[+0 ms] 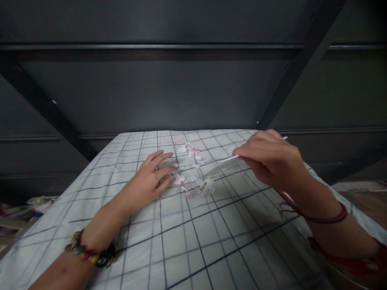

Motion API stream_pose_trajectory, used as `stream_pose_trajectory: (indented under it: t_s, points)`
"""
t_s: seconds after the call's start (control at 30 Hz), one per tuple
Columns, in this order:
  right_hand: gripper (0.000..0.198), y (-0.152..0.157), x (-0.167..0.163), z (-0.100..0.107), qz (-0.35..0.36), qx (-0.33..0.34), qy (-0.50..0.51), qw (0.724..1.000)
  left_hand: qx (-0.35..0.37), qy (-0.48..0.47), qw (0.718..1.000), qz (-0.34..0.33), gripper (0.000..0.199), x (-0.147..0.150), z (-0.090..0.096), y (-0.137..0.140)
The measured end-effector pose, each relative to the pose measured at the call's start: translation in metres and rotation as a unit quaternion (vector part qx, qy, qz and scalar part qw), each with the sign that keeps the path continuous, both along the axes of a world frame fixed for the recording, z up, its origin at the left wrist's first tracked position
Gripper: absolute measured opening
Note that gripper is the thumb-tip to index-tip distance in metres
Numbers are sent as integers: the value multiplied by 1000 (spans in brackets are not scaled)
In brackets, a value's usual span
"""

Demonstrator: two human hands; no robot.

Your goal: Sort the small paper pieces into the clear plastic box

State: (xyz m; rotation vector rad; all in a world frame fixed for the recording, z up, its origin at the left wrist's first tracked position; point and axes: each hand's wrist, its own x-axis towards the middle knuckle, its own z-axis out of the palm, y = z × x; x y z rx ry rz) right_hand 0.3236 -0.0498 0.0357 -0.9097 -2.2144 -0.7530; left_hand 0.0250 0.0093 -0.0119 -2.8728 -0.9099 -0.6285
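Small torn paper scraps [208, 186], white with pink marks, lie loosely across the middle of the checked cloth. A second cluster of paper scraps [190, 150] sits farther back. My left hand [151, 177] rests at the left of the nearer scraps, fingers apart, its thumb and fingertips touching or just beside them. Between thumb and fingers, my right hand [269, 159] pinches a thin translucent sheet [222, 167], which looks like plastic and slopes down towards the scraps. Its far extent is hard to make out, and my right hand hides the gripped part.
A white cloth with dark grid lines [181, 241] covers the table. Dark grey panels with metal bars [169, 92] stand right behind its back edge. Blurred items [33, 207] sit lower down at the left, beyond the table's side.
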Motion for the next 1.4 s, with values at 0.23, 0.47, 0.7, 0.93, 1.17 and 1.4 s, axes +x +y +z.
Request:
stream_pose_trajectory:
  t_s: [0.23,0.47,0.7,0.93,1.17,1.4]
  points:
    - [29,-1,-4,1,28,-33,16,999,-1,7,1000,4,29,0,1,0]
    - [26,3,2,-4,-25,13,27,999,-11,6,1000,7,29,-1,1,0]
    - [27,5,2,-8,-24,-5,16,1000,-2,-4,1000,2,29,-1,0,1]
    - [30,11,-8,-19,-58,8,25,998,-1,-1,1000,6,28,-1,-1,1]
    - [27,6,-4,-11,-16,-11,47,999,-9,4,1000,14,27,-1,2,0]
    - [30,7,-12,-14,-48,-6,15,999,-8,3,1000,10,28,-1,1,0]
